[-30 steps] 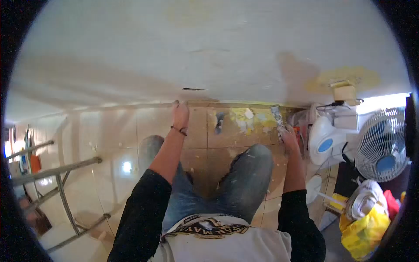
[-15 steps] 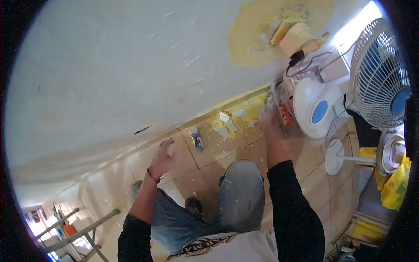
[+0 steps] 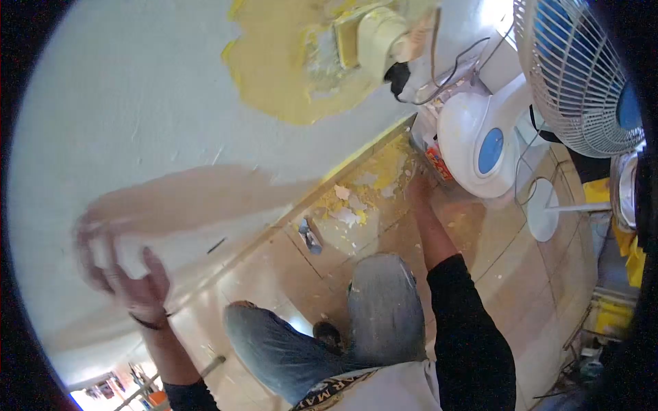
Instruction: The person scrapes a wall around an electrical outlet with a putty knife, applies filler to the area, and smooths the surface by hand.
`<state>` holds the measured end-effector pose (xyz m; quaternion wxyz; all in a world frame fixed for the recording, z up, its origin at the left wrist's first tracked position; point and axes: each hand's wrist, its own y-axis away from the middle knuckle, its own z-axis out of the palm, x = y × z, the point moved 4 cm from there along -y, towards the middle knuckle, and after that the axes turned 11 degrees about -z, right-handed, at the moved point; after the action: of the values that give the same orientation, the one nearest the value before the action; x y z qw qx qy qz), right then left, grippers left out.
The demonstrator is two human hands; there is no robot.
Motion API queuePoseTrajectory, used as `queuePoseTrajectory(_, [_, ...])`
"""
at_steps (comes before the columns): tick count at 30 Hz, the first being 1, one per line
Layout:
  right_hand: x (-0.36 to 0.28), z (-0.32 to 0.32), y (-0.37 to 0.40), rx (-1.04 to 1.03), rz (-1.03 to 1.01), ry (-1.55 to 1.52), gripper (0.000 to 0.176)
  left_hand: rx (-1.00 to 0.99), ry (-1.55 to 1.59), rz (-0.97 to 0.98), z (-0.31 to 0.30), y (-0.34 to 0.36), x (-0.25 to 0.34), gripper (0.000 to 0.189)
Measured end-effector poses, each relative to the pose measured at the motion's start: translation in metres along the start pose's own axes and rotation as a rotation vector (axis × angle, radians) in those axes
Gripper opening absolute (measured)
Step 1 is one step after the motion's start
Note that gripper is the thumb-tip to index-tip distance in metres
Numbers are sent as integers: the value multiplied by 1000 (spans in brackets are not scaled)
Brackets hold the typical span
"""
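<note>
My left hand (image 3: 130, 277) is raised against or just in front of the pale wall (image 3: 171, 103), open with fingers spread and blurred, and it holds nothing. A dark band circles its wrist. My right hand (image 3: 417, 190) is low at the floor, beside a clear container with a red label (image 3: 437, 163); its fingers are blurred and partly hidden. Peeled paint flakes (image 3: 348, 214) and yellow crumbs lie along the wall base, left of that hand. A small scraper-like tool (image 3: 310, 236) rests on the floor tiles between my hands.
A yellow patch of bared wall (image 3: 274, 68) surrounds a box-like fitting (image 3: 377, 41) with a dark plug and cable. To the right stand a white appliance with a blue oval (image 3: 473, 144), a fan (image 3: 582, 82) and a round white base (image 3: 541, 212). My knees (image 3: 387, 294) are bent below.
My left hand has moved left and out to the wall, its fingers spreading. My right hand stays low near the container. The view has shifted, bringing the yellow patch closer to the middle.
</note>
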<state>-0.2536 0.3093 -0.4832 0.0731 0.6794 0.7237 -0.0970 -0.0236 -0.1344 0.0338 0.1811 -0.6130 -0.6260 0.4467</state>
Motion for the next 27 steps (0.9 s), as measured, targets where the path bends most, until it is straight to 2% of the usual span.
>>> queuePoseTrajectory(1, [15,33,-10,-129,1,165,46,108,-72,41,-3,-21,-10,47])
queuePoseTrajectory(2, [13,37,-15,-129,17,149,46,159,-121,148,-5,-37,-13,51])
queuePoseTrajectory(4, [8,45,-19,-367,-28,53,38,208,-222,156,4,-40,-27,53])
queuePoseTrajectory(5, [0,45,-11,-372,-13,45,38,208,-211,170,6,-40,-23,53])
queuePoseTrajectory(7, [-41,29,15,-300,-77,100,30,193,-64,139,8,-40,-18,61])
queuePoseTrajectory(9, [-96,-47,70,95,-410,146,24,252,-90,161,16,-41,-19,59])
queuePoseTrajectory(10, [-100,-76,78,94,-404,148,24,300,-128,181,16,-40,-20,58])
queuePoseTrajectory(12, [-97,-88,86,-543,-211,-44,28,282,-214,214,14,-38,-20,59])
queuePoseTrajectory(13, [-91,-84,82,-542,-209,-49,28,294,-219,178,15,-36,-23,60])
queuePoseTrajectory(15, [-62,-83,63,-80,-53,6,32,287,-295,141,16,-30,-27,61])
queuePoseTrajectory(16, [-58,-71,48,-78,-45,5,32,291,-289,145,14,-32,-25,61])
queuePoseTrajectory(18, [-46,-34,22,-406,37,-121,36,256,-283,152,14,-36,-19,61])
queuePoseTrajectory(20, [-65,-7,48,-360,-72,-198,35,256,-256,160,12,-33,-21,61])
queuePoseTrajectory(22, [-66,61,120,-329,-477,130,40,270,-233,171,13,-36,-20,60])
queuePoseTrajectory(24, [-78,-7,142,-606,-159,-336,44,276,-257,174,12,-37,-11,60])
queuePoseTrajectory(25, [-77,-34,147,-591,-154,-342,44,235,-256,179,16,-29,-23,59])
queuePoseTrajectory(27, [-68,-69,152,-343,96,-695,47,244,-272,178,15,-26,-22,60])
